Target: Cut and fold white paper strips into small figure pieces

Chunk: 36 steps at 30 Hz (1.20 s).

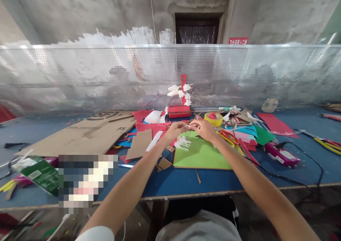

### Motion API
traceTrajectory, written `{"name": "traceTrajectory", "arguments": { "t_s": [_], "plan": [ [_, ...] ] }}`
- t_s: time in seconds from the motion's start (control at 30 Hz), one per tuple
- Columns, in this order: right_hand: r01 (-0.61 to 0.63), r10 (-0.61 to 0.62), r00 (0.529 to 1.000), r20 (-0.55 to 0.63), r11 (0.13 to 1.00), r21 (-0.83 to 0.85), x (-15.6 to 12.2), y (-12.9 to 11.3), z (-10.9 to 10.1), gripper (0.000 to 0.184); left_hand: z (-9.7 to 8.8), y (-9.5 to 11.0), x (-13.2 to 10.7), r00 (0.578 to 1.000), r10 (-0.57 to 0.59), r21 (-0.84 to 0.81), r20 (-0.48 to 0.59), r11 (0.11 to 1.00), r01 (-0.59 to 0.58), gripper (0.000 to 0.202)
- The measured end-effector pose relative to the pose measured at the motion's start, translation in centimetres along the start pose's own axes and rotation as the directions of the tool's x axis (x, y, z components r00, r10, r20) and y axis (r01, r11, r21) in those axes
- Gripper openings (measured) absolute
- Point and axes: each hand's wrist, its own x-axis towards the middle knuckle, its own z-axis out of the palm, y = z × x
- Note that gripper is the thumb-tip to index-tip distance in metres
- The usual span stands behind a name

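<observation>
My left hand (pixel 176 129) and my right hand (pixel 204 128) meet above the far edge of a green sheet (pixel 202 155). Both pinch a small pale strip (pixel 189 126) between their fingertips; what it is made of I cannot make out. A white cut-out shape (pixel 182 143) lies on the green sheet just below my hands. Behind them stands a red box (pixel 179 111) with a red stem bearing white paper flowers (pixel 181 91).
A large cardboard sheet (pixel 85 132) lies left. Coloured paper scraps (pixel 250 132), orange scissors (pixel 229 136), a yellow tape roll (pixel 213 118) and a pink glue gun (pixel 281 155) with a black cable lie right. A perforated metal screen (pixel 80 74) backs the blue table (pixel 186 182).
</observation>
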Motion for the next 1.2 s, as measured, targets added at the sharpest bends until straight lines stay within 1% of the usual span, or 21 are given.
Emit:
{"name": "traceTrajectory", "arguments": {
  "t_s": [0.13, 0.23, 0.33, 0.4, 0.5, 0.57, 0.67, 0.73, 0.8, 0.9, 1.0, 1.13, 1.2],
  "plan": [
    [0.02, -0.022, 0.999, -0.029, 0.998, -0.06, 0.0, 0.3, 0.1, 0.018, 0.1, 0.0, 0.1, 1.0, 0.02, 0.048, 0.007, 0.999, -0.02, 0.036],
    [0.033, -0.035, 0.999, -0.02, 0.994, -0.109, 0.0, 0.4, 0.1, 0.02, 0.1, 0.2, 0.1, 1.0, 0.025, 0.075, 0.0, 0.997, -0.025, 0.038],
    [0.025, -0.023, 1.0, 0.017, 0.985, -0.168, -0.1, 0.2, 0.1, 0.027, 0.1, 0.5, 0.1, 0.999, 0.037, 0.094, 0.004, 0.995, -0.038, 0.038],
    [0.0, 0.01, 0.999, 0.047, 0.982, -0.19, -0.1, 0.0, 0.0, 0.035, 0.0, 0.9, 0.0, 0.998, 0.053, 0.106, 0.016, 0.993, -0.055, 0.036],
    [-0.05, 0.063, 0.994, 0.088, 0.987, -0.15, 0.0, -0.2, -0.1, 0.044, 0.0, 1.3, -0.2, 0.998, 0.058, 0.111, 0.038, 0.992, -0.062, 0.033],
    [-0.057, 0.066, 0.993, 0.095, 0.994, -0.09, 0.0, -0.1, -0.2, 0.04, 0.0, 1.4, -0.2, 0.999, 0.035, 0.12, 0.037, 0.992, -0.039, 0.034],
    [-0.055, 0.054, 0.996, 0.066, 0.998, 0.007, 0.0, 0.1, -0.2, 0.024, -0.1, 1.3, -0.1, 1.0, -0.005, 0.114, 0.018, 0.993, 0.003, 0.036],
    [-0.069, 0.068, 0.997, 0.031, 0.997, 0.031, 0.0, 0.4, -0.1, 0.021, -0.1, 1.3, 0.0, 1.0, -0.021, 0.106, 0.012, 0.994, 0.02, 0.037],
    [-0.082, 0.082, 0.997, 0.0, 0.996, 0.015, 0.0, 0.5, 0.0, 0.02, -0.2, 1.4, 0.0, 1.0, -0.019, 0.112, 0.003, 0.994, 0.019, 0.036],
    [-0.091, 0.091, 0.996, -0.011, 0.995, -0.033, 0.0, 0.6, 0.1, 0.023, -0.4, 1.6, 0.1, 1.0, -0.001, 0.133, -0.01, 0.991, 0.003, 0.034],
    [-0.106, 0.106, 0.994, 0.004, 0.992, -0.065, 0.0, 0.5, 0.1, 0.033, -0.5, 1.8, 0.2, 1.0, 0.008, 0.122, -0.003, 0.993, -0.008, 0.033],
    [-0.142, 0.145, 0.989, 0.036, 0.987, -0.08, -0.1, 0.4, 0.1, 0.051, -0.6, 2.0, 0.1, 0.999, 0.016, 0.094, 0.034, 0.995, -0.019, 0.033],
    [-0.131, 0.134, 0.989, 0.054, 0.989, -0.063, -0.1, 0.4, 0.1, 0.051, -0.8, 2.0, 0.1, 0.998, -0.003, 0.097, 0.055, 0.995, -0.002, 0.033]
  ]
}}
